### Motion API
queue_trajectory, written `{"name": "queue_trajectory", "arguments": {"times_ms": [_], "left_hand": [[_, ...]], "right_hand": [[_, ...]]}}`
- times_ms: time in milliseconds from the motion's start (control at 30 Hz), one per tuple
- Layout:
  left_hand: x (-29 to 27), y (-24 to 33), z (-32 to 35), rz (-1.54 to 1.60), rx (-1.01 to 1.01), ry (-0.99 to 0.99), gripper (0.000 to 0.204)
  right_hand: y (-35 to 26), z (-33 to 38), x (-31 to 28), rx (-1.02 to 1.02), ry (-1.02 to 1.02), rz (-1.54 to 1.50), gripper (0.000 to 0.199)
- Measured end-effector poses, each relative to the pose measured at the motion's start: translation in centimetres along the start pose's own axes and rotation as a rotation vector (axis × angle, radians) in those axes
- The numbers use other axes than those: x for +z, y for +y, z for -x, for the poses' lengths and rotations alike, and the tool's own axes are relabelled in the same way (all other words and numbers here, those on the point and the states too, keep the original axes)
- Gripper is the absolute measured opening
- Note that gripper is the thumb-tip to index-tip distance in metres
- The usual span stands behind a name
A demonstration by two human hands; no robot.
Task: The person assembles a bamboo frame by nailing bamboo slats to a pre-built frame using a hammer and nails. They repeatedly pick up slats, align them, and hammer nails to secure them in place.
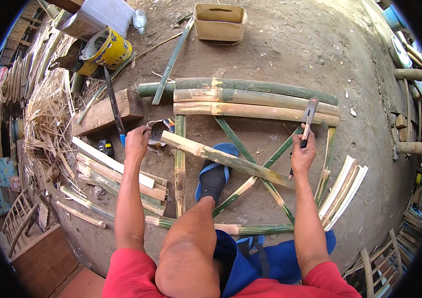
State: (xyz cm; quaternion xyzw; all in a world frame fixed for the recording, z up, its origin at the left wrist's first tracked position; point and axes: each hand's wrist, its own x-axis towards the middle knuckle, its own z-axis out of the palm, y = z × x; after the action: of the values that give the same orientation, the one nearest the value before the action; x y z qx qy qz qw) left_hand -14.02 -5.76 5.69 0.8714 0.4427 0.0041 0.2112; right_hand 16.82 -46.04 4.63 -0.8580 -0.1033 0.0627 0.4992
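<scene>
My right hand [303, 155] grips the handle of a hammer [309, 115], its head raised over the three bamboo poles [255, 102] lying side by side at the far edge of a bamboo frame [179, 164]. My left hand [137, 141] reaches into a small open packet [159, 131] beside the frame's left corner; what the fingers pinch is hidden. A split bamboo piece [226, 159] lies slantwise across the frame's crossed green slats [270, 160]. My foot in a dark sock and blue sandal [214, 176] presses on it.
Cut bamboo strips [116, 176] lie stacked at left, more [342, 191] at right. A wooden block [102, 113] with a long blade [114, 107] on it, a yellow bucket [102, 49], shavings [47, 114] and a tan box [219, 22] ring the dirt floor.
</scene>
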Motion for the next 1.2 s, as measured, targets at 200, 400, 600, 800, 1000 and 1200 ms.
{"name": "queue_trajectory", "arguments": {"times_ms": [200,400,600,800,1000,1200], "left_hand": [[4.0,-0.1,-2.1,-0.533,-0.018,-0.316,0.021],[3.2,1.1,-2.2,-0.490,-0.033,-0.259,0.017],[-1.4,5.7,-1.9,-0.029,0.315,0.187,0.013],[3.5,20.6,-4.5,0.446,0.512,0.091,0.010],[17.0,39.2,-6.0,0.631,0.785,-0.375,0.016],[25.6,49.1,-3.8,0.757,0.777,-0.535,0.019]], "right_hand": [[-3.8,6.5,5.0,0.039,-0.405,0.011,0.044],[-4.5,8.1,4.8,-0.032,-0.479,-0.020,0.039],[-2.9,7.9,2.7,-0.031,-0.413,0.038,0.036],[0.3,5.8,-0.8,0.149,-0.168,0.016,0.031],[6.8,-7.9,-6.7,0.306,0.326,0.311,0.047],[11.4,-15.9,-8.7,0.551,0.368,0.232,0.049]]}}
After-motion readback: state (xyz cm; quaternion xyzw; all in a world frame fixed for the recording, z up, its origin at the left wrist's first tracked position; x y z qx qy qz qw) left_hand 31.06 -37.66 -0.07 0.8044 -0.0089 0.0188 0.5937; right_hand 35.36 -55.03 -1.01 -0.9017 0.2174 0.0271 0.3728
